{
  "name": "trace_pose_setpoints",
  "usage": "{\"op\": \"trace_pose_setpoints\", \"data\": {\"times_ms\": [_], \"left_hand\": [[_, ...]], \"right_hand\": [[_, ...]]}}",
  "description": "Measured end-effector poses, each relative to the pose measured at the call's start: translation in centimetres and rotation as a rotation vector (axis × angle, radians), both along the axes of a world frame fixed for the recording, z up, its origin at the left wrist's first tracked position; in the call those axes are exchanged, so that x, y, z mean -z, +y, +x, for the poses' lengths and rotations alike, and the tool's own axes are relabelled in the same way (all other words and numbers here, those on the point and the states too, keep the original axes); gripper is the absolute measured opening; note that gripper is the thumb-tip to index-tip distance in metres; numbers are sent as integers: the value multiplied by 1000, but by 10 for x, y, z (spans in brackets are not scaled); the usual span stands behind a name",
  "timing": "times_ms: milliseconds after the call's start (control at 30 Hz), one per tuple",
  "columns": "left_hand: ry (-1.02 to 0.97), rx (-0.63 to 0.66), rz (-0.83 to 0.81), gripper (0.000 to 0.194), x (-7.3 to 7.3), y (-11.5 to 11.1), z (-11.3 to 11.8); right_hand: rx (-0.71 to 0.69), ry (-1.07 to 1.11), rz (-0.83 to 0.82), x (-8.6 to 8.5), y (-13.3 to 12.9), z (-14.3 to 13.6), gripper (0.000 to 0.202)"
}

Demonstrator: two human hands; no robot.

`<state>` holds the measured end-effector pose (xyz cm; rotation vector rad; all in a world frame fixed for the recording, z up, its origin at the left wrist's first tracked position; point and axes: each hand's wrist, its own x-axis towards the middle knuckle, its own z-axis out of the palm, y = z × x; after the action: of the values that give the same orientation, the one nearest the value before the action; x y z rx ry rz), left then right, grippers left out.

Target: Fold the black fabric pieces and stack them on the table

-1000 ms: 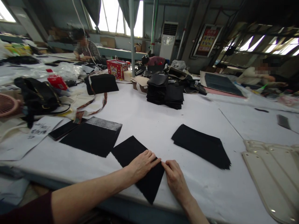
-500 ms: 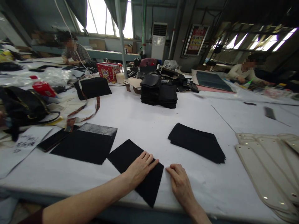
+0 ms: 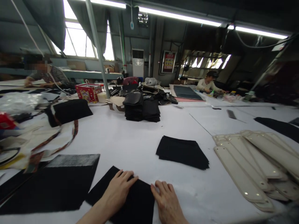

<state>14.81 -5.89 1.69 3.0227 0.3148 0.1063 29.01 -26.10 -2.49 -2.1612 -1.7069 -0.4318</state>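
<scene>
Blk sheet [image 3: 140, 199] lengthwise far L to near R; L hand [image 3: 119, 190] fingers spread, R hand [image 3: 166, 199] can't tell.

No legible text from where I stand: red framed wall poster [image 3: 168, 62] has lettering, too small; red patterned box [image 3: 87, 93], print blurred.

Front cloth [image 3: 141, 200] plain black. Cloth stack [image 3: 183, 153] to its right, also solid black. Left sheet [image 3: 58, 188] black, streaky grey-white band along far edge. Surface [image 3: 130, 141] white. Strips [image 3: 244, 174] beige, darker edging, shiny pale studs. Strap [image 3: 75, 130] rusty brown, patterned, print too blurred to read. Box [image 3: 86, 94] red, multicolour print. Middle pile [image 3: 133, 107] black. Panel [image 3: 188, 92] dark blue-grey, pink sheet [image 3: 183, 100] beside it. Poster [image 3: 169, 61] red with yellow. Left co-worker's shirt [image 3: 59, 74] greyish, striped; right co-worker's top [image 3: 205, 84] cream.
</scene>
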Motion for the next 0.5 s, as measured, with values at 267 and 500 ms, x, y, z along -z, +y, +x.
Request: {"op": "trace_pose_setpoints", "data": {"times_ms": [267,500], "left_hand": [[74,-149,-169,10,-14,0,7],[63,-167,-366,8,3,-15,17]], "right_hand": [[42,183,67,-21,43,-2,37],[-22,292,-81,3,37,13,20]]}}
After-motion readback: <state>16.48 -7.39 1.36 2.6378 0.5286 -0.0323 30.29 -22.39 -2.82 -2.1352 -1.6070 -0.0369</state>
